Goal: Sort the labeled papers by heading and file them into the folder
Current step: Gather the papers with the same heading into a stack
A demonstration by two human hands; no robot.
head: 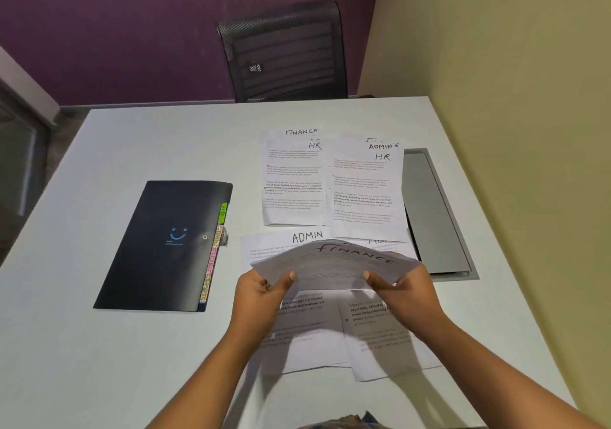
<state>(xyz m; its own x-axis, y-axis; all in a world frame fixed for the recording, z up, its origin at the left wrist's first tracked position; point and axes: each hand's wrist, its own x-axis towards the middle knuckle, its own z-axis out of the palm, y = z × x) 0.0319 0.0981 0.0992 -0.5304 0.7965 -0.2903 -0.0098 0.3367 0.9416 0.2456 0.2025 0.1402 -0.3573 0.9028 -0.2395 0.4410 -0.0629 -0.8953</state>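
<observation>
Above the near middle of the white table (99,362), the left hand (264,293) and the right hand (405,291) are gripping a bowed stack of white printed papers headed FINANCE (334,265), one at each side, thumbs lying on top. Loose white sheets headed HR and ADMIN (363,190) are lying beneath and beyond it, and the closed black tabbed folder (158,247) is lying to their left.

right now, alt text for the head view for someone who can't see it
Left hand and right hand hold a FINANCE paper above a white table. More papers headed HR, ADMIN and FINANCE lie beneath and beyond it; a closed black folder with coloured tabs lies to their left.
</observation>
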